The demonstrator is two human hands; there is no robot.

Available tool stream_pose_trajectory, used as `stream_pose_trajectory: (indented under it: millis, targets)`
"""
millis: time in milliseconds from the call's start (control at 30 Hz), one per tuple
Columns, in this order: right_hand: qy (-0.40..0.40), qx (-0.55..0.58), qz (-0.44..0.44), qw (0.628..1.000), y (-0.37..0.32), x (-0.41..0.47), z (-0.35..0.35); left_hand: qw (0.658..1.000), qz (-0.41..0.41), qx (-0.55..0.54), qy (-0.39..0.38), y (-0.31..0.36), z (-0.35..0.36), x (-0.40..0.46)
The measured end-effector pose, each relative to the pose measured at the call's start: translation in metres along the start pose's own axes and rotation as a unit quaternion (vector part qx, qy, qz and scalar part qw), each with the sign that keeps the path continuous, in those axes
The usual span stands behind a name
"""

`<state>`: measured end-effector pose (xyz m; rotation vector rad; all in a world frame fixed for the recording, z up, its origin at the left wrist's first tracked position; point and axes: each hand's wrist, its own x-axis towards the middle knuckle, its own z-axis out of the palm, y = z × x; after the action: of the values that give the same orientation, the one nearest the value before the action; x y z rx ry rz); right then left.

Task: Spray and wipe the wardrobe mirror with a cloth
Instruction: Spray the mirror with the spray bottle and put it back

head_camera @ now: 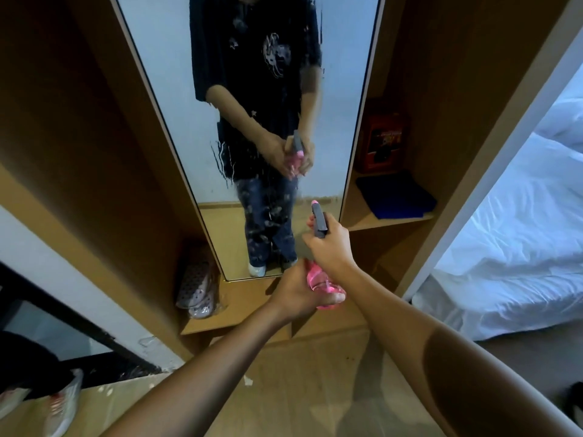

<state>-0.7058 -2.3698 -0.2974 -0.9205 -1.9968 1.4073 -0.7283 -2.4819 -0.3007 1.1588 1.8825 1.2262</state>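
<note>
Pink spray bottle point(321, 280) stands upright, nozzle facing mirror point(220, 121).

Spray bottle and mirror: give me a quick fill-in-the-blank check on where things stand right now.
1. Both hands hold the pink spray bottle; the right hand grips its ____ trigger head.
2. The left hand holds the bottle's ____ body.
3. The mirror glass is streaked with ____ running down it.
4. The folded blue cloth lies on a ____ right of the mirror.

Missing words: grey; pink; spray; shelf
</note>
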Motion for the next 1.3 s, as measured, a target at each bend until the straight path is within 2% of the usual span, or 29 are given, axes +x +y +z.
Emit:
stream_pose_trajectory:
  millis: [233, 700, 1033, 1300]
  targets:
    - [-0.030, -0.026, -0.008, 0.999, -0.006, -0.005, 0.022, 0.999, -0.018, -0.008, 0.027, -0.011, -0.011, -0.012]
    - [-0.086, -0.007, -0.012, 0.996, -0.018, -0.015, 0.066, 0.996, -0.057, -0.022, 0.067, -0.033, -0.044, -0.032]
    - [-0.091, -0.068, -0.013, 0.993, -0.023, -0.019, 0.101, 0.992, -0.083, -0.039, 0.085, -0.054, -0.062, -0.044]
    - [-0.158, -0.048, 0.002, 0.986, -0.020, -0.022, 0.123, 0.991, -0.104, -0.026, 0.084, -0.074, -0.072, -0.051]
